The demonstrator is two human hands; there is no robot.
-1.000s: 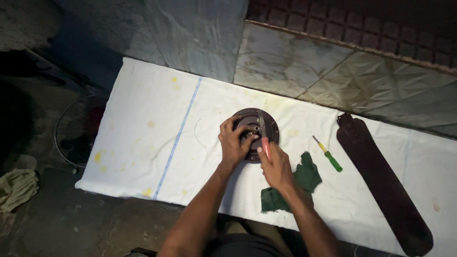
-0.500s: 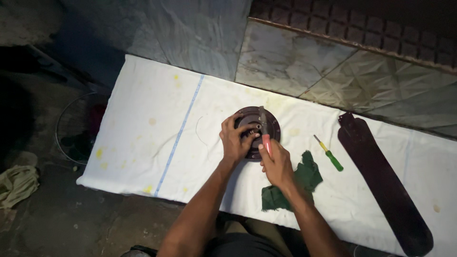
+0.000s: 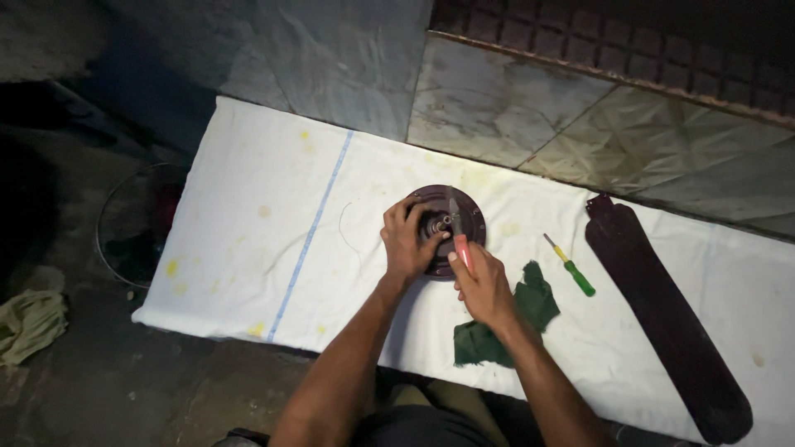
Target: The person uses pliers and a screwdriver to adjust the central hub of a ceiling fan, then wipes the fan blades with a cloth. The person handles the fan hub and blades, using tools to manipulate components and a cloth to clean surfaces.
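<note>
I see a round dark motor housing (image 3: 447,228) lying flat on a white cloth (image 3: 248,240) spread over the floor, about midway along it. My left hand (image 3: 407,244) rests on the housing's left side, fingers curled over its rim and hub. My right hand (image 3: 484,285) is wrapped tight around red-handled pliers (image 3: 458,236), whose tip sits at the hub. Just right of that hand lies a green rag (image 3: 505,323), then a green-handled screwdriver (image 3: 571,266), and farther right a long dark fan blade (image 3: 662,314).
</note>
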